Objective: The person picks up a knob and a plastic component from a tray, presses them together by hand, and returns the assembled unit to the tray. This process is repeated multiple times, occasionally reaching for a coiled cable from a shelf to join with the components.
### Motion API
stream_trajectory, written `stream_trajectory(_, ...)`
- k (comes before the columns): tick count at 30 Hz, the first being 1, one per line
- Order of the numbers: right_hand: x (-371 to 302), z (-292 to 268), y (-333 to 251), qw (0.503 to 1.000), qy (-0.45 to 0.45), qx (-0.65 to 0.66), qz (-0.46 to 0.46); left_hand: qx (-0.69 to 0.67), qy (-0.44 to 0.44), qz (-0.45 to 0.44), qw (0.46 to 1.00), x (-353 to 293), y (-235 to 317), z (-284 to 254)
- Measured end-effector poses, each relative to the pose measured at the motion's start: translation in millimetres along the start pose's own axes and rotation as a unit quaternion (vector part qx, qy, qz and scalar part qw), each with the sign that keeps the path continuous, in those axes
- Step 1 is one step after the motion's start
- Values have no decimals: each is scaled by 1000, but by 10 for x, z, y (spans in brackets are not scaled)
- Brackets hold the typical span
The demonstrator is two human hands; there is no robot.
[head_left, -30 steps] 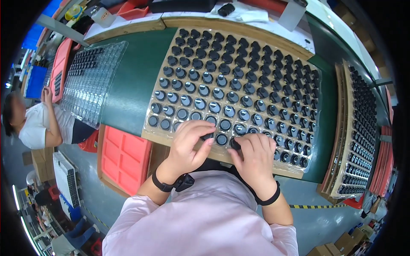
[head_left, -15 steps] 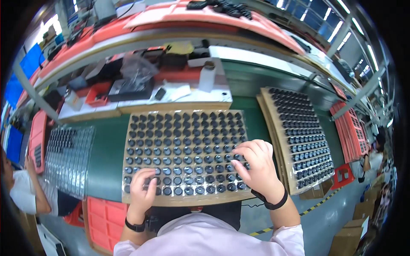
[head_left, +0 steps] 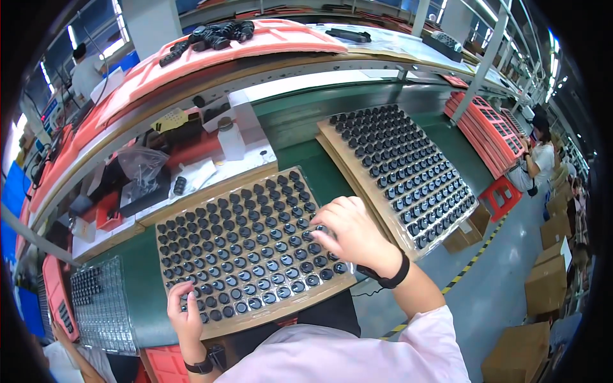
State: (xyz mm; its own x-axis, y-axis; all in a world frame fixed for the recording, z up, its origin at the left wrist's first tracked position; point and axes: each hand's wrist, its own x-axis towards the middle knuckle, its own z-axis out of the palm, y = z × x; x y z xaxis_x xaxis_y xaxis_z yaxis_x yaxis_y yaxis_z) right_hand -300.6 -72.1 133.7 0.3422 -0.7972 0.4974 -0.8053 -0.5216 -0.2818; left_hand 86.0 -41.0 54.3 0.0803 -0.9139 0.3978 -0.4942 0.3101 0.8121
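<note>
**Black caps in rows, both hands on the near tray**

Black round caps filled a cardboard tray that lay on the green desk directly in front of the person. At about three o'clock on that tray the right hand rested palm down, its fingers curled loosely and slightly apart, tips touching the caps in the right-hand rows; whether they pinched a single cap could not be told. At about seven o'clock the left hand lay on the tray's near left corner, fingers bent and close together over the caps there, and again no grip on one piece could be made out. Each wrist carried a dark band.

A second cardboard tray of the same black parts sat at two o'clock, just beside the first. At eight o'clock a clear plastic tray lay near the desk edge. A white bottle stood at twelve o'clock behind the near tray. Red trays were stacked far off at two o'clock, next to another person in white.
</note>
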Motion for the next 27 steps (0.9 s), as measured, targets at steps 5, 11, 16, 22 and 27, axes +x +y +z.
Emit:
stream_trajectory(5,128,-277,102,1000,2,-9,-13,46,-4,18,999,79,93,-23)
stream_trajectory(11,549,-674,296,995,61,-65,-39,62,-21,39,997,219,414,-99)
stream_trajectory(16,1024,-856,463,991,100,-60,-63,59,-18,46,997,209,448,-139)
stream_trajectory(22,1802,-1106,510,976,143,-105,-125,78,0,53,996,160,458,-277)
stream_trajectory(27,2598,-1220,498,978,124,-114,-122,69,34,19,997,112,501,-474)
